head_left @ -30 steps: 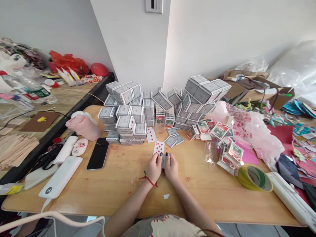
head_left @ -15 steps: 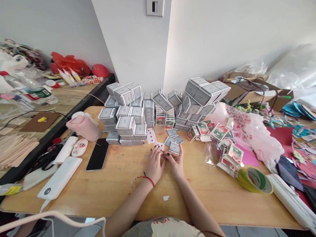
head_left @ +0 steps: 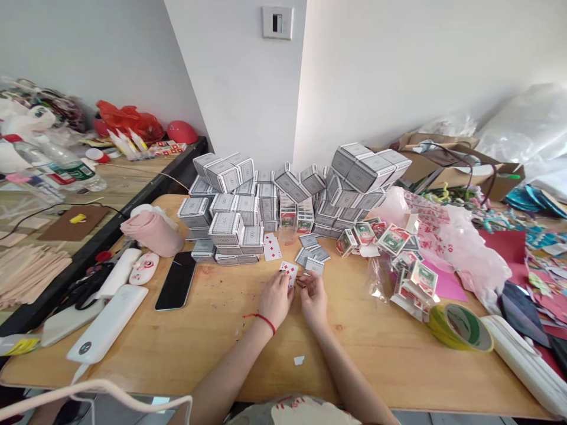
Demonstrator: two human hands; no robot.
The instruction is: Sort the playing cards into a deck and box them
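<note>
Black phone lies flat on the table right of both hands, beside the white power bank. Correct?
No: the head view shows the black phone flat on the table left of the left hand and right hand, not right, beside the white power bank.

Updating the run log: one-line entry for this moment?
left hand: fingertips at diamond card; right hand: beside it, grip unclear; ahead: loose grey-backed cards, stacked card boxes

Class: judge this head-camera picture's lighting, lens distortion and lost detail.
Head view: even daylight, only faint shadows beside the left hand and right hand; head view: the wide lens bows the table's near edge and stretches the power bank and tape roll sideways; head view: the plastic sheeting at upper right is washed out, and the playing card's red pips are too small to count.
</note>
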